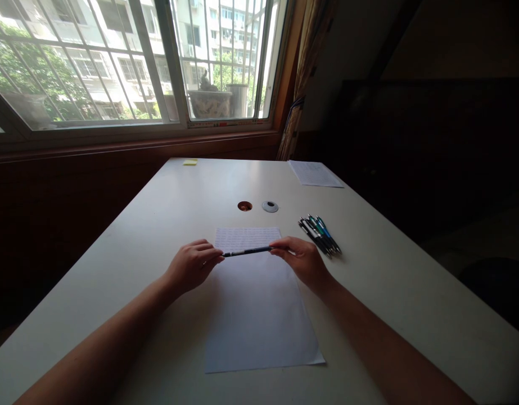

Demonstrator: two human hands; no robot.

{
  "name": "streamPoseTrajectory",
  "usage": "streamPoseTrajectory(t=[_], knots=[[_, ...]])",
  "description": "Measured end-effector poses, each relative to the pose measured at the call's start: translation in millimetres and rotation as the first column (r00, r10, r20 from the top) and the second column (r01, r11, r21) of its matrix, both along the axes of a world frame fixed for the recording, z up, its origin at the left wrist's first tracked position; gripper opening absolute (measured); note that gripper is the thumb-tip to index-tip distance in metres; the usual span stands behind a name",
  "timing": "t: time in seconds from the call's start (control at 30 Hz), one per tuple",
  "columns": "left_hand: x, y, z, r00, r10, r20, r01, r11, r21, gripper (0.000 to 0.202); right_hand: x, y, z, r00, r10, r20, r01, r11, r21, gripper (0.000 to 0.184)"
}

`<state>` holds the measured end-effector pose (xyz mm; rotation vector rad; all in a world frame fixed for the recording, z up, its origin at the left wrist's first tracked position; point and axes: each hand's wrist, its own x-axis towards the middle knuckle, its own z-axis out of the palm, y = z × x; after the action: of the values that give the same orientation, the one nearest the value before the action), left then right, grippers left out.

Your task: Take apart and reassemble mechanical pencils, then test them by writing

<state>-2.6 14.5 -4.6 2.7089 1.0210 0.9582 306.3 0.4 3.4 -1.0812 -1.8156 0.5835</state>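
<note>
A dark pen [246, 251] is held nearly level over a sheet of paper [259, 315]. My left hand [192, 263] pinches its left end, and my right hand [301, 260] pinches the right end between thumb and fingers. Lines of writing run across the top of the sheet; its lower part is blank, and its bottom right corner curls up slightly. Just beyond my right hand, several pens [320, 235] lie bunched side by side on the white table [166, 332].
Behind the sheet are a round hole [244, 206] in the tabletop and a round grey cap [270, 207]. Written papers [316, 174] lie at the far right corner, and a yellow sticky note [190, 162] at the far left edge. A barred window [128, 67] stands beyond the table.
</note>
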Motion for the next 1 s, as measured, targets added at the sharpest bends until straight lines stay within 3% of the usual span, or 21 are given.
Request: streamPoseTrajectory(t=[0.17,0.33,0.43,0.8,1.0], knots=[[1.2,-0.2,3.3,0.997,-0.028,0.078,0.038,0.991,-0.131,0.02,-0.4,-2.1,2.5,1.0,-0.008,0.006,0.008,0.999,0.041,0.012],[-0.1,-1.1,6.5,0.99,-0.036,0.136,0.081,0.937,-0.34,0.027,-0.2,-2.6,2.1,1.0,-0.012,0.014,0.011,0.993,0.116,0.011],[-0.6,-1.1,6.6,0.988,-0.029,0.152,0.086,0.92,-0.382,0.028,-0.1,-1.9,1.0,1.0,-0.005,0.011,0.004,0.993,0.119,0.012],[-0.5,1.2,-1.2,0.988,-0.087,0.129,0.114,0.968,-0.222,0.018,0.7,0.7,-5.5,0.999,-0.001,-0.037,0.001,1.0,-0.005,0.011],[0.5,0.4,0.1,0.992,-0.088,0.091,0.099,0.988,-0.119,0.018,1.0,0.9,-1.5,0.997,0.048,0.06,-0.051,0.998,0.045,0.017]])
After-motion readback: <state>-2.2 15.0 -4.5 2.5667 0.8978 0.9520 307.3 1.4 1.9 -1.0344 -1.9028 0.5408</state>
